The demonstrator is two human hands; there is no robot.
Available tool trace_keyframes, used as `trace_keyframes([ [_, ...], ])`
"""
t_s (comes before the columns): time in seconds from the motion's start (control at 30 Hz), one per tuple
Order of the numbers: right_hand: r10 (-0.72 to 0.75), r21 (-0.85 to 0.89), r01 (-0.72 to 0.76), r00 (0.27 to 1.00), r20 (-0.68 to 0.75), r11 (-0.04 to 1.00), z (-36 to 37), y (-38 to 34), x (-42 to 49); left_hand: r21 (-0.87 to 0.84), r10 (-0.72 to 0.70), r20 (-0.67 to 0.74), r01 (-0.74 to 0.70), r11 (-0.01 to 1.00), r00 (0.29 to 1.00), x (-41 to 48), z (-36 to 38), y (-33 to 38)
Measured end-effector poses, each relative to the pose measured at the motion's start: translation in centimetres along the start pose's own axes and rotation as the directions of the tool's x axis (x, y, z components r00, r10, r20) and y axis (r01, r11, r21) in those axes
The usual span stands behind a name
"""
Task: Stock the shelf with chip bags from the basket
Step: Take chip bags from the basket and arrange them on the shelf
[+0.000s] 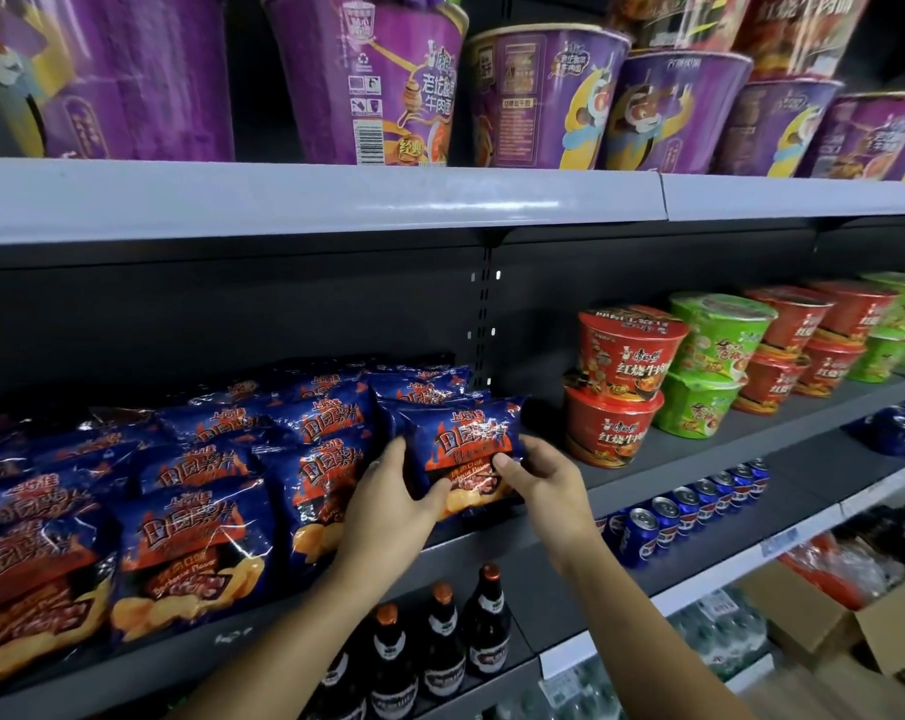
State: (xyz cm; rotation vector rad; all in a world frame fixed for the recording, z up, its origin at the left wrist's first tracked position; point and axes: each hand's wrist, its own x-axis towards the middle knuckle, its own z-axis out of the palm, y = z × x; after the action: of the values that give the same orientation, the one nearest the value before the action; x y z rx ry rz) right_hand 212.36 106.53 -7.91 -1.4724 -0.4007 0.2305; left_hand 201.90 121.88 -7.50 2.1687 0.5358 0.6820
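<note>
Gripping chip bag (460,439): left hand (393,506), right hand (549,485), fingers apparently curled behind.

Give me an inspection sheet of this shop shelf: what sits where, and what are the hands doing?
Surface: grey shelf, left part filled with bags, a bare strip along the front right.
Job's things: one chip bag held upright at the right end of the stocked chip bags; basket not in view.
Clutter: red and green noodle bowls stacked to the right.
Grippers: left hand and right hand each grip one side of the chip bag.
Cables: nothing seen.
Surroundings: purple noodle cups above; cans and bottles below; cardboard boxes at lower right.
</note>
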Motion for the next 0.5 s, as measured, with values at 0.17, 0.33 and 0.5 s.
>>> trace_keyframes([
  [0.17, 0.006, -0.108, -0.008, 1.0, -0.011, 0.994, 1.9, 1.1, 1.4, 0.071, -0.045, 0.012, 0.044, 0.997, 0.999, 0.5, -0.7, -1.3],
  [0.33, 0.031, -0.246, -0.03, 1.0, -0.001, 0.969, 2.4, 2.4, 1.8, 0.106, -0.052, 0.067, 0.045, 0.993, 0.996, 0.4, -1.0, -2.8],
  [0.5, 0.082, -0.35, -0.08, 0.997, -0.009, 0.933, 2.6, 2.8, 2.8, 0.067, -0.055, 0.094, 0.049, 0.997, 0.994, 1.4, -1.3, -4.0],
])
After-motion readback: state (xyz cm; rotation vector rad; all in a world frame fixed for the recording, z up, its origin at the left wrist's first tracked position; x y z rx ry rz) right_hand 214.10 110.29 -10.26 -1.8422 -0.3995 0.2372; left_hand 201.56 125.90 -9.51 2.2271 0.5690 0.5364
